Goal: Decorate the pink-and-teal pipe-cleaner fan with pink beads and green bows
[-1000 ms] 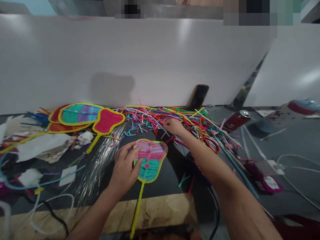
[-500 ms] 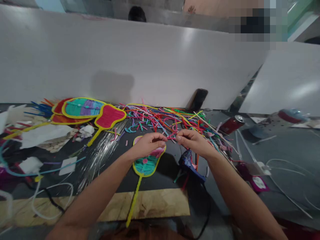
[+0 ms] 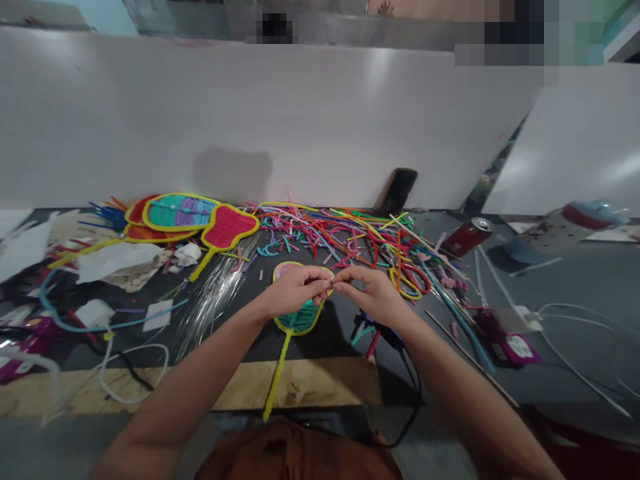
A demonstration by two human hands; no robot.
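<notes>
My left hand is pinched closed above a pipe-cleaner fan with a yellow rim, pink top and teal lower half. Its twisted yellow handle points toward me, over a wooden strip. Fingertip to fingertip with it, my right hand is pinched too. Whatever sits between the fingers is too small to make out. Under my right wrist lies a dark blue tool with a black cord, mostly hidden, beside green and red stick ends.
Loose pipe cleaners pile along the white partition. Finished fans lie at left beside silvery strands. A phone leans on the partition. At right are a red can, a clear bottle and white cables.
My hands have come together, the right one moving left until the fingertips meet. The blue tool is now more covered by my right arm. The view has shifted slightly.
</notes>
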